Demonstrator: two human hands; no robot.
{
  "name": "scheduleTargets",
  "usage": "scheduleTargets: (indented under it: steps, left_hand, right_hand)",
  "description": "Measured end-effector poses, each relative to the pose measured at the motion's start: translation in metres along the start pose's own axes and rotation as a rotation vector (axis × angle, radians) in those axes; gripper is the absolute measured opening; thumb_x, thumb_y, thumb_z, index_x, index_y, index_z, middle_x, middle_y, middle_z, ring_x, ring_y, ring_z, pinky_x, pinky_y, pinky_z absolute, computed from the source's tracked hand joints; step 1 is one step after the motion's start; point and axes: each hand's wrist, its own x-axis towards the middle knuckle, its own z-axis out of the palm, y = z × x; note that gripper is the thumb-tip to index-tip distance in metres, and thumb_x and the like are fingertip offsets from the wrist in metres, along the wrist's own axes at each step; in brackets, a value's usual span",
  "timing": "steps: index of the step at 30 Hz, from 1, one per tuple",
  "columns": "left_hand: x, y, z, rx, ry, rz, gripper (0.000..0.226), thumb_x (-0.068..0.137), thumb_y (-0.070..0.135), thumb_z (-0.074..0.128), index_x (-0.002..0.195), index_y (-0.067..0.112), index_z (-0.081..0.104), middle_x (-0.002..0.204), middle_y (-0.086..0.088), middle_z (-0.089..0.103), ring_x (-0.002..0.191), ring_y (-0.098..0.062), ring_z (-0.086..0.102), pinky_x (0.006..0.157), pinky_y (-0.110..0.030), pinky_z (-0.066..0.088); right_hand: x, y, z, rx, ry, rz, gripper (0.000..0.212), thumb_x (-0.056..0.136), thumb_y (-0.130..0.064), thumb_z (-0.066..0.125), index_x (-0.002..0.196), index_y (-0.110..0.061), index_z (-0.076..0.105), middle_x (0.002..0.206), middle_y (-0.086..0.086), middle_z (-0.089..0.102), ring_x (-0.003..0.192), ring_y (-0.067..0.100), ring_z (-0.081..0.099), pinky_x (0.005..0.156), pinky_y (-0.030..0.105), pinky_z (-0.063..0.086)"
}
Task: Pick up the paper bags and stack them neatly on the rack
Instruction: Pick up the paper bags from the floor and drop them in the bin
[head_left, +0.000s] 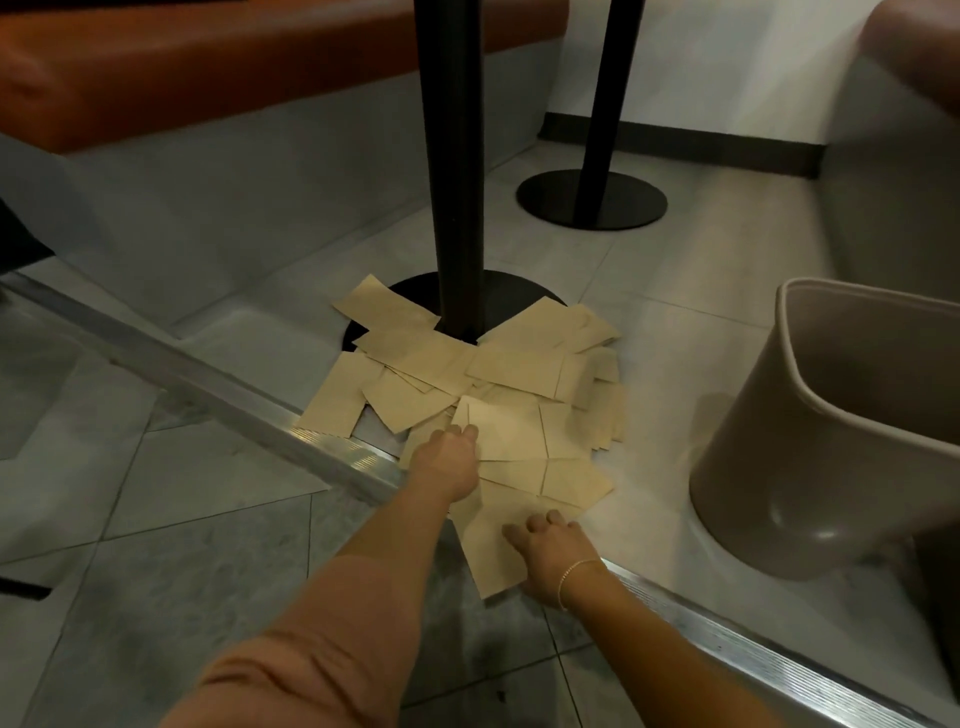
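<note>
Several flat brown paper bags (509, 374) lie scattered in a loose pile on the floor around the round black base of a table pole (452, 171). My left hand (449, 457) reaches into the near side of the pile, its fingertips on a bag (511, 431). My right hand (550, 545), a thin bracelet on its wrist, lies over the nearest bag (491, 551) at its right edge, fingers on top; whether the thumb is under it is hidden. No rack is in view.
A metal floor strip (249, 400) runs diagonally under the near bags. A beige plastic bin (810, 457) stands at the right. A second black table pole and base (592, 200) stands further back. An orange bench seat (208, 62) is at the upper left.
</note>
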Motion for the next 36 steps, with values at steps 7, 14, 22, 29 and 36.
scheduleTargets:
  steps: [7, 14, 22, 29, 36]
  left_hand:
    - [0.036, 0.007, 0.021, 0.04, -0.006, 0.13, 0.065, 0.095, 0.027, 0.048, 0.149, 0.016, 0.014, 0.15, -0.007, 0.03, 0.135, -0.026, 0.03, 0.104, -0.037, 0.034]
    - [0.049, 0.003, 0.032, 0.162, 0.038, 0.163, 0.045, 0.096, 0.013, 0.037, 0.14, 0.011, 0.028, 0.131, -0.011, 0.049, 0.116, -0.028, 0.048, 0.088, -0.036, 0.041]
    - [0.053, 0.007, 0.034, 0.397, 0.03, 0.272, 0.027, 0.095, 0.005, 0.034, 0.119, 0.003, 0.048, 0.119, -0.015, 0.059, 0.107, -0.03, 0.056, 0.084, -0.037, 0.045]
    - [0.044, 0.014, 0.021, 0.432, 0.159, 0.26, 0.032, 0.092, 0.002, 0.039, 0.121, 0.007, 0.049, 0.115, -0.01, 0.062, 0.111, -0.025, 0.054, 0.083, -0.033, 0.048]
    - [0.026, 0.01, -0.041, -0.041, 0.484, -0.012, 0.026, 0.091, 0.021, 0.045, 0.11, 0.013, 0.061, 0.106, -0.007, 0.064, 0.11, -0.021, 0.05, 0.076, -0.03, 0.044]
  right_hand:
    - [0.013, 0.014, -0.024, 0.102, -0.035, -0.043, 0.035, 0.094, -0.023, 0.046, 0.128, -0.017, 0.052, 0.122, 0.013, 0.057, 0.113, 0.028, 0.05, 0.092, 0.035, 0.043]
    - [0.021, 0.015, -0.029, 0.147, -0.072, -0.025, 0.04, 0.09, -0.01, 0.046, 0.129, -0.018, 0.054, 0.124, 0.012, 0.056, 0.116, 0.029, 0.051, 0.095, 0.036, 0.045]
    - [0.01, 0.015, -0.023, 0.246, -0.062, 0.003, 0.043, 0.097, -0.015, 0.04, 0.137, -0.027, 0.045, 0.132, 0.016, 0.045, 0.117, 0.031, 0.048, 0.099, 0.035, 0.04]
    - [-0.003, 0.019, -0.039, 0.303, -0.067, -0.036, 0.038, 0.098, -0.012, 0.038, 0.134, -0.02, 0.049, 0.133, 0.011, 0.052, 0.119, 0.029, 0.048, 0.095, 0.033, 0.04]
    - [-0.03, 0.034, -0.114, 0.226, 0.032, -0.045, 0.033, 0.096, -0.016, 0.039, 0.124, -0.007, 0.054, 0.123, 0.015, 0.057, 0.114, 0.03, 0.052, 0.092, 0.031, 0.039]
